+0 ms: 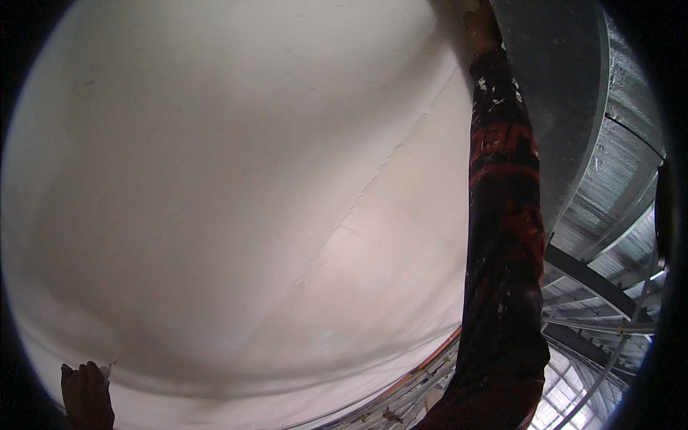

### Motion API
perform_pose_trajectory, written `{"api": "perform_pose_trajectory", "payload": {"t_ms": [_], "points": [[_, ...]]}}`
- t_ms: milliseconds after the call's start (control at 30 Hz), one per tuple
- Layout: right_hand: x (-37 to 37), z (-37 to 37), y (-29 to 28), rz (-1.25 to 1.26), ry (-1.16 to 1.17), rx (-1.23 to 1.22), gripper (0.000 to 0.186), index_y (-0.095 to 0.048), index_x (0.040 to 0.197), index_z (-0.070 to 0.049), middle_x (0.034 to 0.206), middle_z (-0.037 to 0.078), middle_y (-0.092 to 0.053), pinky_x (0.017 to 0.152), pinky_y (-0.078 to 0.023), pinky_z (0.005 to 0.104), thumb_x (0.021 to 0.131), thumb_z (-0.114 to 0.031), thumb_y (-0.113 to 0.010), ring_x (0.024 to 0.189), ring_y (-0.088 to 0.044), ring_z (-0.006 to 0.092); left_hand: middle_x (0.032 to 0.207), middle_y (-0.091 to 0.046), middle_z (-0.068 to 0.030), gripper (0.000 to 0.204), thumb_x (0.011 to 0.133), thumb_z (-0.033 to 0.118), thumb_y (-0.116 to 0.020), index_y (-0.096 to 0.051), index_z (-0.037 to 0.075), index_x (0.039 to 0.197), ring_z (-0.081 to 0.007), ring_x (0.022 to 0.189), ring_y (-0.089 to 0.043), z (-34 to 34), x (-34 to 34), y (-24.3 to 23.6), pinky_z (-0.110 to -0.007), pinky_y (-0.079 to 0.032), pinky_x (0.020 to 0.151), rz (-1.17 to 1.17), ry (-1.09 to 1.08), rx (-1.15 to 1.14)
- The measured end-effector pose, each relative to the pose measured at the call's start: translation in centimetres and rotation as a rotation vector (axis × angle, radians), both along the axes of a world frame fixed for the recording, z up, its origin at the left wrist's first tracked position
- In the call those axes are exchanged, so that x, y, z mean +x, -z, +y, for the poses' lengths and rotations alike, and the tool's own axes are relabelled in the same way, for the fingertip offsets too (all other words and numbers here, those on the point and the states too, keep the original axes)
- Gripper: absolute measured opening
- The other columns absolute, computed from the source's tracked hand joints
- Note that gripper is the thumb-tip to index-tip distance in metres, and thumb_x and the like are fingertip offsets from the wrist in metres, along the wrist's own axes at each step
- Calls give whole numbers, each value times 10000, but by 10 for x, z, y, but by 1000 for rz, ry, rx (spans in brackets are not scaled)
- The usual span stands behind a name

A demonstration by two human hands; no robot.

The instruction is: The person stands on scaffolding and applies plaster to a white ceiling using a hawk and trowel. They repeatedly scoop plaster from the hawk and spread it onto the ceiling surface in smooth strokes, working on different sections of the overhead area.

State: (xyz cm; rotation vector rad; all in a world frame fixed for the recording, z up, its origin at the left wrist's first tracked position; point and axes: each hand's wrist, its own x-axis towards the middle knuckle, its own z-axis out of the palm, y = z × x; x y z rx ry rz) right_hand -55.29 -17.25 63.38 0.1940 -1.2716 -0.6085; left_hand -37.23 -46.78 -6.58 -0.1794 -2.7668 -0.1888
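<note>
A broad pale plastered wall [236, 186] fills most of the view, with a thin raised ridge running diagonally across it. At the lower left, my left hand [87, 398] is closed, its fingers curled close to the wall. A small white-smeared bit shows beside those fingers, too small to name. My right arm stretches up along the wall's right side in a dark and red sleeve [505, 236] spotted with white. High at the top edge, my right hand [484, 27] is in shadow and partly cut off; its fingers look bent, and whatever they hold is hidden.
Right of the sleeve stands a dark grey panel [555, 93] with a curved-looking edge. Beyond it are a silvery ribbed roof [623, 193], dark beams [591, 279] and metal poles [609, 365]. An orange-red strip [437, 349] borders the wall's lower right.
</note>
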Motion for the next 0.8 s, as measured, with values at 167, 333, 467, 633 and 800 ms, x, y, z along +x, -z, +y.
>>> {"api": "perform_pose_trajectory", "payload": {"t_ms": [167, 333, 467, 633, 800], "points": [[5, 19, -9, -38, 98, -12, 544, -413, 1353, -43, 1248, 223, -526, 990, -394, 448, 818, -78, -506, 1145, -516, 373, 803, -558, -166, 220, 778, 116, -613, -531, -25, 926, -338, 804, -568, 14, -9, 34, -477, -391, 899, 6, -146, 137], [13, 32, 20, -46, 232, 171, 513, -416, 1345, -13, 1248, 238, -526, 991, -396, 437, 844, -105, -479, 1148, -514, 376, 756, -563, -153, 154, 784, 84, -603, -490, 14, 861, -334, 743, -576, 11, -9, 35, -456, -410, 811, 36, -103, 81], [31, 10, 191, -266, 4, 155, 555, -421, 1339, -27, 1186, 227, -556, 935, -433, 459, 799, -93, -529, 1077, -557, 376, 742, -573, -144, 171, 798, 78, -615, -496, 5, 897, -330, 707, -576, 11, -8, 29, -429, -414, 740, 72, -103, 104], [35, 2, 405, -308, 72, 195, 641, -384, 1390, -75, 1429, 171, -353, 997, -347, 519, 771, -101, -551, 1222, -408, 355, 754, -580, -154, 196, 803, 84, -623, -496, 2, 928, -335, 703, -580, 2, 4, 6, -426, -414, 719, -32, -86, 139], [57, 1, 612, -805, 139, -44, 618, -247, 1461, -133, 1460, 262, -205, 943, -322, 713, 896, -189, -492, 1241, -300, 582, 807, -602, -147, 249, 861, 126, -576, -494, -26, 1040, -317, 737, -609, 0, -3, -4, -425, -430, 721, -170, 12, 173]]}}
